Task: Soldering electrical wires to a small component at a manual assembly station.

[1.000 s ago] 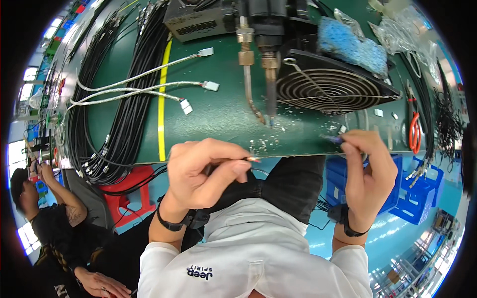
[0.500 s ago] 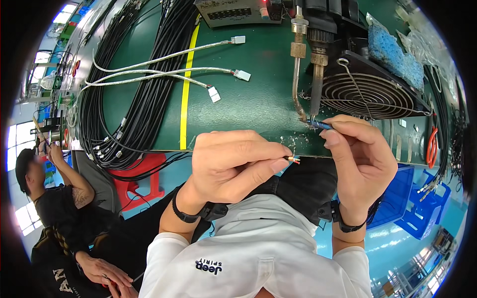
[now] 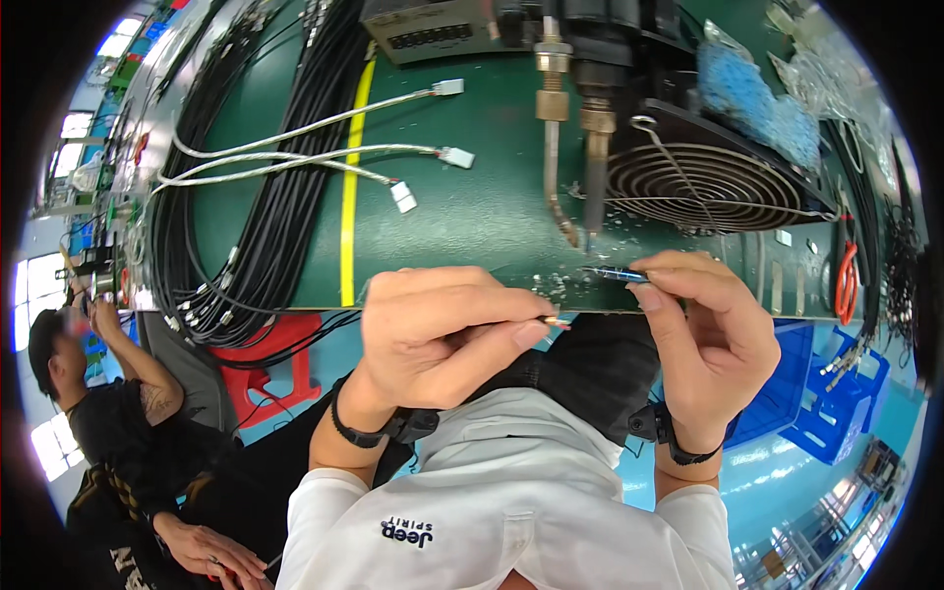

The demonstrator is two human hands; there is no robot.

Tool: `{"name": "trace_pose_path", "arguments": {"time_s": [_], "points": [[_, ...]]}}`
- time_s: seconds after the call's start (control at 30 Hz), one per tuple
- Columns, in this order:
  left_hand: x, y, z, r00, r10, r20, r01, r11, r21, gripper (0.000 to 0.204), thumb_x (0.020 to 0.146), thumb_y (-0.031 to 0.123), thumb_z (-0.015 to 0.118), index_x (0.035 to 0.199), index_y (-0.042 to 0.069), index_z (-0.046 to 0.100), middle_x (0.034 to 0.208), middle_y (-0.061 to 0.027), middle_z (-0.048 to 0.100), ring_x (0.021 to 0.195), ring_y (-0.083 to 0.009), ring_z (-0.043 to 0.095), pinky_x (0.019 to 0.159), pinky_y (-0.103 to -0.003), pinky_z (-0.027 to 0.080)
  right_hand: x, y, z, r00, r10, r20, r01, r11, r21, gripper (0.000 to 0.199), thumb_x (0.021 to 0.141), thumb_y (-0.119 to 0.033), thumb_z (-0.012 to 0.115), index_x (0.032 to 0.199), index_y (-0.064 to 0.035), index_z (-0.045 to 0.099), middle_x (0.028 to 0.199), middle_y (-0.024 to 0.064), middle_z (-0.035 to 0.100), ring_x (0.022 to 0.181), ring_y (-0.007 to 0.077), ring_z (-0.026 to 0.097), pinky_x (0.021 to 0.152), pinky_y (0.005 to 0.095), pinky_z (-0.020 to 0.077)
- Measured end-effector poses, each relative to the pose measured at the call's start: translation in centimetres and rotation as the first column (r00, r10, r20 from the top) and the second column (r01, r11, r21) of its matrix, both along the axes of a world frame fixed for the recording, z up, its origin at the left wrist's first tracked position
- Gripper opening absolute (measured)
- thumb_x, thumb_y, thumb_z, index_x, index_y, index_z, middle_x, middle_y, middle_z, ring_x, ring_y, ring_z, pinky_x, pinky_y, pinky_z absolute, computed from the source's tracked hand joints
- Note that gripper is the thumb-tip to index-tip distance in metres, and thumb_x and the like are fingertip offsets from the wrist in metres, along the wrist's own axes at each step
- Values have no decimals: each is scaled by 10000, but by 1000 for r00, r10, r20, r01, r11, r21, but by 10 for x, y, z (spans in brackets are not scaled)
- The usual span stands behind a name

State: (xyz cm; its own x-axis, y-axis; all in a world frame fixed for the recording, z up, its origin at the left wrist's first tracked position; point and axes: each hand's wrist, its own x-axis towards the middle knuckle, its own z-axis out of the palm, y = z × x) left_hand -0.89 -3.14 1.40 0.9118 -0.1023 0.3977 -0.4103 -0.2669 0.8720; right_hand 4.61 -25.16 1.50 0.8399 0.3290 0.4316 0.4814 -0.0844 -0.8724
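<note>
In my left hand, thumb and forefinger pinch a cable end with thin coloured wires poking out. Thumb and forefinger of my right hand close on a slim dark-blue connector, its tip pointing left toward the soldering iron. The iron hangs upright from a stand, and its tip ends a little above the connector, apart from it. Beside the iron comes down a bent metal solder-feed tube. Most of the cable behind my left fingers is hidden.
A round-grilled fan stands right of the iron, with a blue sponge above it. Three white-plugged cables and black cable coils lie left. Red-handled pliers are far right. A co-worker sits at left.
My right hand has lowered the blue connector away from the iron tip, which it was touching or nearly touching. My left hand shifts slightly down and left; the whole view slides a little.
</note>
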Motion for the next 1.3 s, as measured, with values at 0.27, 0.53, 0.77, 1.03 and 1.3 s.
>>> {"name": "trace_pose_path", "arguments": {"time_s": [0.27,0.53,0.77,1.03,1.3], "points": [[0,-5,2,998,53,-30,-54,998,-27,120,728,13,690,828,-51,709,636,-118,666,471,-115,572,444,-200,385,24,-52,14,893,-321,314,435,795,-423,169,720,82,728,864,18,669,876,91,653,751,199,587,664,281,466],[-3,-9,11,996,57,-74,-52,997,64,135,720,-5,682,843,-47,719,650,-97,658,492,-113,550,450,-202,364,14,-47,15,911,-288,295,403,778,-482,172,727,54,727,883,4,675,840,91,596,769,227,572,673,282,451],[1,-15,8,994,-11,-111,9,1000,-23,135,721,-39,703,855,-49,723,627,-85,625,480,-96,500,437,-219,334,10,-40,19,927,-278,250,370,779,-506,138,776,65,679,898,32,624,859,92,582,824,187,559,723,248,428],[1,-12,10,994,-2,-106,-3,999,-54,124,735,-31,715,857,-49,724,615,-70,612,458,-77,449,420,-223,294,-19,-2,17,956,-117,-269,161,976,149,151,728,126,693,835,44,624,849,155,636,758,223,607,721,295,486],[5,-16,5,987,40,-156,-56,994,-94,91,756,-21,718,845,-39,719,596,-43,583,462,-57,433,420,-222,272,-10,9,-2,999,25,48,-24,999,-25,222,701,134,728,899,50,672,801,148,666,683,221,637,613,295,506]]}}
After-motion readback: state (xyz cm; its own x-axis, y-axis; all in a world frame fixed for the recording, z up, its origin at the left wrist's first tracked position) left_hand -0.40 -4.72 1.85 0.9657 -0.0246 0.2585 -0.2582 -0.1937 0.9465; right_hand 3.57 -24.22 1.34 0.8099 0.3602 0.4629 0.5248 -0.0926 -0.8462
